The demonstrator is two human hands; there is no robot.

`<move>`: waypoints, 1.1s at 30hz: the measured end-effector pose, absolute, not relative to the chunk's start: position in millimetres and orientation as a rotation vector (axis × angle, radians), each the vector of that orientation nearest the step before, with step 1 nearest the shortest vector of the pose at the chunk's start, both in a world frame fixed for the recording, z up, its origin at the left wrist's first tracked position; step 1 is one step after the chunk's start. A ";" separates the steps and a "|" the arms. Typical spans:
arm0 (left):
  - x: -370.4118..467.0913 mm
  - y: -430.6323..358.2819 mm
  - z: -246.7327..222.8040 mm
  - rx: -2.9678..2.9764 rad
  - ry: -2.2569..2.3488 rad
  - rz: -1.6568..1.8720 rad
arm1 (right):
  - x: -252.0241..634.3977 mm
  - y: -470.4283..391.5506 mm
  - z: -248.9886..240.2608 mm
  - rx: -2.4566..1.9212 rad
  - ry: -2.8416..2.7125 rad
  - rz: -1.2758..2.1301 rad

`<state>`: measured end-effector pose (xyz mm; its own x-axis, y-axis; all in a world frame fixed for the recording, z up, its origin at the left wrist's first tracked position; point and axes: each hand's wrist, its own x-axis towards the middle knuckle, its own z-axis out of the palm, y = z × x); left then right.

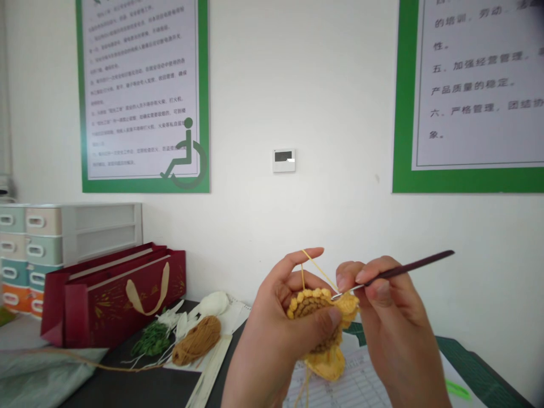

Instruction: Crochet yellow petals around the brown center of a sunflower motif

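Note:
My left hand [289, 323] grips a round crochet piece [314, 309] with a brown centre and a yellow edge, thumb across its front. Yellow yarn [319, 270] runs over the raised left index finger down to the work. Between thumb and fingers, my right hand [382, 294] holds a crochet hook [408, 267] with a dark handle; its metal tip touches the top right of the yellow edge. One yellow petal-like part [327, 364] hangs below the piece, another sticks out at the right, partly covered by the right fingers.
Left on the dark table are red gift bags [127, 294], brown yarn [198, 340], green yarn [152, 339] and white yarn [213, 304]. Drawer boxes [102, 226] stand behind. Printed paper [361, 374] and a green mat [480, 368] lie below the hands.

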<state>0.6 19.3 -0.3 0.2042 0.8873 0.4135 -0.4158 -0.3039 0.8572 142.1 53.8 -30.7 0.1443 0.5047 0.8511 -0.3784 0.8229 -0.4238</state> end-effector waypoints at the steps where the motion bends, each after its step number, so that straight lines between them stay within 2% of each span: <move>1: 0.1 19.2 -0.1 1.302 0.518 1.404 | 144.9 54.5 -31.1 -0.131 -1.286 0.634; 17: -3.9 35.0 -7.4 1.240 0.450 1.319 | 172.7 56.8 -27.8 -0.101 -1.546 0.433; 33: -0.1 29.4 -4.4 1.227 0.506 1.411 | 173.3 41.8 -23.7 -0.229 -1.751 -0.276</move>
